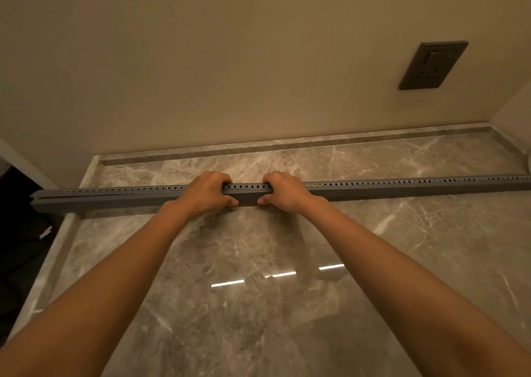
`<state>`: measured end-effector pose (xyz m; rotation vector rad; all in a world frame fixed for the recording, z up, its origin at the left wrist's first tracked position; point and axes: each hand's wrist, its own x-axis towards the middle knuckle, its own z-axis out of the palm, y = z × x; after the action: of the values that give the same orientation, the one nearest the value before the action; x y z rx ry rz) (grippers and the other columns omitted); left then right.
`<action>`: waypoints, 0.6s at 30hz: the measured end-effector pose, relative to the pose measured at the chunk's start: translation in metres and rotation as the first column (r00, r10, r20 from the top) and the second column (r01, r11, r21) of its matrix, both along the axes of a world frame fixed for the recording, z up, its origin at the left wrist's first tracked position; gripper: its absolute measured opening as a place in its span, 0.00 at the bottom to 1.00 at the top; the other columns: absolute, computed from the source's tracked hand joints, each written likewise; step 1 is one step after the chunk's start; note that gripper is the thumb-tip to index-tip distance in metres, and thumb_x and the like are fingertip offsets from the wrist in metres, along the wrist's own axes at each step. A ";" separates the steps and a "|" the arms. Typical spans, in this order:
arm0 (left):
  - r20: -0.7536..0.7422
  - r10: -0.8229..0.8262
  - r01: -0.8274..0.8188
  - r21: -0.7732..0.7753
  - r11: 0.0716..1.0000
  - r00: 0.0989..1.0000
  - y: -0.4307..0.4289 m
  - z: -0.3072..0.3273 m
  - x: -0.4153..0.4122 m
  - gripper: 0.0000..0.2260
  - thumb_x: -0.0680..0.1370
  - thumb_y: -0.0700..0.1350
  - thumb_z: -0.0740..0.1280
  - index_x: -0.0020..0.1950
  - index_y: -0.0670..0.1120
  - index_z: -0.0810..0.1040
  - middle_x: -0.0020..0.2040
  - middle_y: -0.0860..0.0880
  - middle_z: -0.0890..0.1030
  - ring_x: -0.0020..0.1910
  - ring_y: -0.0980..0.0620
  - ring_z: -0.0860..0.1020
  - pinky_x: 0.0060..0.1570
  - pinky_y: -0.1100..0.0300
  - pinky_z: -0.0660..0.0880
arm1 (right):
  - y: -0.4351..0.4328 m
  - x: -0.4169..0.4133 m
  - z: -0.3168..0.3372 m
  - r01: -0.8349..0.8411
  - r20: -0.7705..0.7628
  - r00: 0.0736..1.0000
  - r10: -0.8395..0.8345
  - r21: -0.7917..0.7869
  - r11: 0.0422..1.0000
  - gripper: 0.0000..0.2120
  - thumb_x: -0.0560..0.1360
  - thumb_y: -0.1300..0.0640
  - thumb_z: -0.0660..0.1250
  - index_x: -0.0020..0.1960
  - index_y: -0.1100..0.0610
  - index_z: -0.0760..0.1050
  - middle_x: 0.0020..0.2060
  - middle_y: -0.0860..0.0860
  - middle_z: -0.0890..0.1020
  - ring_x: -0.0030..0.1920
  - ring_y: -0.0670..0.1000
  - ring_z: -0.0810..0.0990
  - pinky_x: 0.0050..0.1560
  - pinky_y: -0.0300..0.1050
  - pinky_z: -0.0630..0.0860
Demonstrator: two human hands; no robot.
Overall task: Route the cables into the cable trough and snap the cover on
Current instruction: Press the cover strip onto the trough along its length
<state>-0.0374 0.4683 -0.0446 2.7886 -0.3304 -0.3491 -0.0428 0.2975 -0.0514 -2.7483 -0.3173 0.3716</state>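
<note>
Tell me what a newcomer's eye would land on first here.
First the long grey cable trough lying across the marble counter, its left end overhanging the edge. At its middle the left hand and right hand grip it side by side. A dark wall socket sits on the wall, upper right.

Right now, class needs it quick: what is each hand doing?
Left hand: closed around the grey cable trough, fingers over the top, thumb on the near side.
Right hand: closed around the same trough, right beside the left.
</note>
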 end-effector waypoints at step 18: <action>0.125 -0.066 0.069 -0.014 0.998 0.990 0.002 -0.010 -0.005 0.15 0.74 0.48 0.69 0.58 0.43 0.79 0.54 0.43 0.81 0.53 0.44 0.77 0.50 0.54 0.72 | 0.019 -0.006 -0.001 0.063 0.071 0.996 -0.060 -0.046 0.997 0.15 0.72 0.54 0.70 0.56 0.61 0.74 0.55 0.58 0.79 0.55 0.58 0.76 0.54 0.51 0.71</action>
<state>-0.0427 0.4707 -0.0544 2.7924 -0.4556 -0.1860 -0.0488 0.3164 -0.0526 -2.8155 -0.2434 0.2708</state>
